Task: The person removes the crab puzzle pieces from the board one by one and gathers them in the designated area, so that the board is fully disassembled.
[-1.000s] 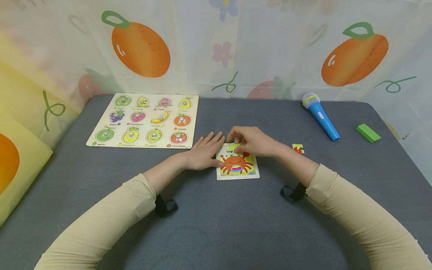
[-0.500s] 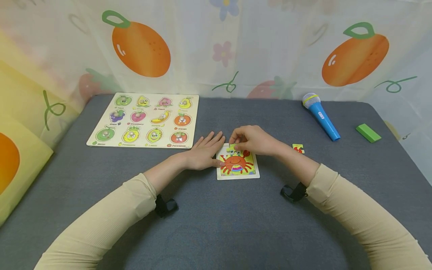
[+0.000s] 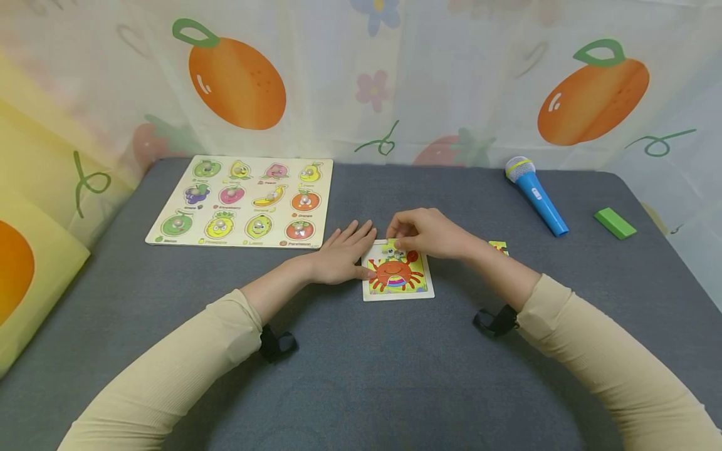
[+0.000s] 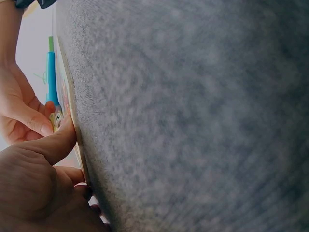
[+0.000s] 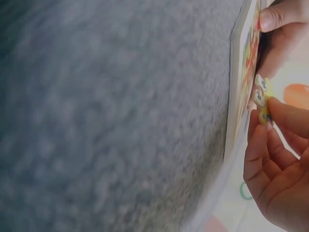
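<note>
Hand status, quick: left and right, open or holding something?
Left hand: open, thumb on the crab puzzle.
Right hand: holding the piece with eyes.

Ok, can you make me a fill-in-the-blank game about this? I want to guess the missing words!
1. The animal pictured on the puzzle is a ____.
2. The right hand has a piece in its grip, with two cartoon ____ on it.
3. Most of the pictures on the big board are of ____.
4. In the head view, the block to the right of the mic is coloured ____.

Missing words: crab; eyes; fruit; green.
</note>
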### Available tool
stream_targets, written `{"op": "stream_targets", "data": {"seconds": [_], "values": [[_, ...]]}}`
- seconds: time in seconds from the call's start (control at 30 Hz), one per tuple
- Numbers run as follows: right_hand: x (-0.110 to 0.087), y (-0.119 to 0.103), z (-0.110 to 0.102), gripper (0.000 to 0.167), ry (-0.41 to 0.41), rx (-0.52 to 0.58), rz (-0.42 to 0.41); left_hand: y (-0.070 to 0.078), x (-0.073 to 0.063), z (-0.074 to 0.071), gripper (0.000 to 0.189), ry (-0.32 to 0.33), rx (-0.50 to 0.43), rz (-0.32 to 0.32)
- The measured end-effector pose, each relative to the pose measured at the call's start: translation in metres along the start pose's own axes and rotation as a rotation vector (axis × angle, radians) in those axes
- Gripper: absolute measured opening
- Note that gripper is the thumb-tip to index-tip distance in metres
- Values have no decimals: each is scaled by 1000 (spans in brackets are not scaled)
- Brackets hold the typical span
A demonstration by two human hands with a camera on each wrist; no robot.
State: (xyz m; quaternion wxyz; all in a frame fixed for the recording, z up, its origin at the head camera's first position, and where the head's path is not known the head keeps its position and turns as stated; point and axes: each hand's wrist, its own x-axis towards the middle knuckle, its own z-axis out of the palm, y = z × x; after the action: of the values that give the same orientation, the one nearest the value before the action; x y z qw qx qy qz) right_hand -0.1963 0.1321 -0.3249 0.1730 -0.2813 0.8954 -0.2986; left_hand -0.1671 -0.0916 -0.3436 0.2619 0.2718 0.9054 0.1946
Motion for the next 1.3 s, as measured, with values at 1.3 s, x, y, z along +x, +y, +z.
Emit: {"op": "stream_targets", "data": {"seconds": [1.3], "values": [[-81, 66, -66, 18, 45, 13, 160, 2, -1, -1, 84, -9, -5, 7]]}}
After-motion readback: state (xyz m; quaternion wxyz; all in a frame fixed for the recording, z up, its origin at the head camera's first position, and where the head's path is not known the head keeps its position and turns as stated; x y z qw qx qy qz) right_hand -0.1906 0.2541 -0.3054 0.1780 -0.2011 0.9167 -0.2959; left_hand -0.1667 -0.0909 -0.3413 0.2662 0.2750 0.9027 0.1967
